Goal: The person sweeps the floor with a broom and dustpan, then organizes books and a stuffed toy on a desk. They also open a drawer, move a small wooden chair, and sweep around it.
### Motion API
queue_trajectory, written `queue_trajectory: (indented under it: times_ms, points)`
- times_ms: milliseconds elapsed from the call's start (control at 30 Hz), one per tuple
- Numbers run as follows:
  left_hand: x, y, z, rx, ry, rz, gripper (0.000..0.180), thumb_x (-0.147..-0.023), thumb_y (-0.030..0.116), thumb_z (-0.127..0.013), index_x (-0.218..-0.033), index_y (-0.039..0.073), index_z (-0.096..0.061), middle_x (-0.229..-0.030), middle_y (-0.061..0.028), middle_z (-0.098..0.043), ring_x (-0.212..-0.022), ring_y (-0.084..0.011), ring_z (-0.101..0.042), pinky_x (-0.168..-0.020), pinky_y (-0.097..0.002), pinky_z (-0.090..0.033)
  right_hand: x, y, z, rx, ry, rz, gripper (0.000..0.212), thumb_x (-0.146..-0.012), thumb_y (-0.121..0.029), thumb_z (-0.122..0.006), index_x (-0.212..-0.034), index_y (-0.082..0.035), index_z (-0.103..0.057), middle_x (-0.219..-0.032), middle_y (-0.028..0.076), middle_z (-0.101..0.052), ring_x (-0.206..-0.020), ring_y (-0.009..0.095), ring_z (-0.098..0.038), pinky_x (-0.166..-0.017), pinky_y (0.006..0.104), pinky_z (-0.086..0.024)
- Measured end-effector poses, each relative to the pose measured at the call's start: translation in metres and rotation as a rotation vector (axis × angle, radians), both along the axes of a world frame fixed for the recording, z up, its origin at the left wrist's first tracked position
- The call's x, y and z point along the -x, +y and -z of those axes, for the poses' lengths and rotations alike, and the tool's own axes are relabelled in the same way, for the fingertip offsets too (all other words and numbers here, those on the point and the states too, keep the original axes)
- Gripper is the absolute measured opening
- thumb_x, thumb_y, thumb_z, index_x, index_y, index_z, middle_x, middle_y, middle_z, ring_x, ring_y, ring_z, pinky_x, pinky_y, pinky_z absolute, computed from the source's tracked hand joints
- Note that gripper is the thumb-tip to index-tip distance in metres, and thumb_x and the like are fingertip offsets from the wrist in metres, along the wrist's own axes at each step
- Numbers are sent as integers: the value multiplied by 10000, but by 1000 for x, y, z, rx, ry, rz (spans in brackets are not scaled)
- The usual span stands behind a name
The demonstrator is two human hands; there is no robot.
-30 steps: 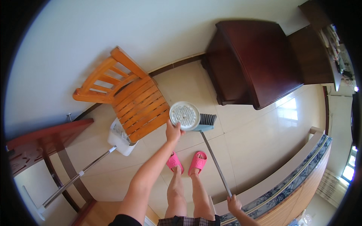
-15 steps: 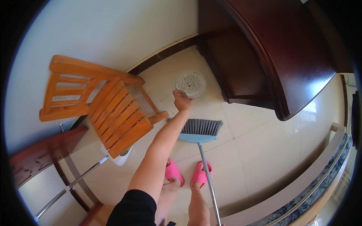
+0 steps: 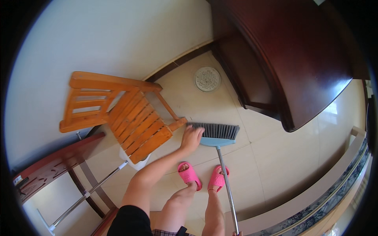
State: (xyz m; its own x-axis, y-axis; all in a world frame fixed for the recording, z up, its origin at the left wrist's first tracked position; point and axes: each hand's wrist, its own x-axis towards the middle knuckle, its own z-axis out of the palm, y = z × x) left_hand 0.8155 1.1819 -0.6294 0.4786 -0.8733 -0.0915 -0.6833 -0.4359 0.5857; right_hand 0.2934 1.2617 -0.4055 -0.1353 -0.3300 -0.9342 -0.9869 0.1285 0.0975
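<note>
My left hand (image 3: 191, 138) reaches in front of the near-left end of the broom head, fingers apart and with nothing visible in them. Whether the fingertips touch the bristles I cannot tell. The broom (image 3: 217, 142) has a light blue head, dark grey bristles pointing away from me and a silver handle running down to the lower edge. Only a sliver of my right hand (image 3: 238, 233) shows there, closed around the handle. Farther off, a round whitish disc (image 3: 207, 79) with a patterned face lies on the floor, apart from both hands.
A slatted wooden chair (image 3: 138, 122) stands left, beside the wall, with a white container (image 3: 139, 162) under its front. A dark red cabinet (image 3: 271, 78) fills the far right. A metal pole (image 3: 90, 192) slants at lower left. A padded bed edge (image 3: 307, 192) curves at lower right.
My left hand has come back from the disc's near edge toward the broom head. The disc has shifted farther from me and looks smaller. The whole view has moved slightly.
</note>
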Motion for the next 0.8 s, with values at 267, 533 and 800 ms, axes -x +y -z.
queue_trajectory:
  times_ms: [267,533,800]
  points:
    - [-153,42,-298,26,-877,-308,656,-650,113,-631,-1235,75,-335,-1225,-152,-351,-1165,-317,-312,-954,-517,-198,-32,-19,-86,145,-22,-122,329,-818,-382,-480,-780,-55,-484,-636,163,-565,-571,343,-550,-485,431,-405]
    - [-289,130,-337,-485,-390,-528,428,-656,247,-684,-967,41,-477,-922,-174,-519,-862,-339,-512,-734,-411,-418,-133,-34,-93,231,-157,-18,371,-826,-365,-422,-804,-1,-491,-650,215,-564,-593,369,-569,-553,468,-448]
    - [-236,124,-358,-494,-188,-310,338,-680,218,-661,-896,50,-463,-841,-175,-522,-812,-352,-526,-680,-412,-432,-167,-19,-101,-49,-104,359,350,-841,-336,-418,-775,4,-472,-582,150,-510,-431,225,-521,-398,355,-423]
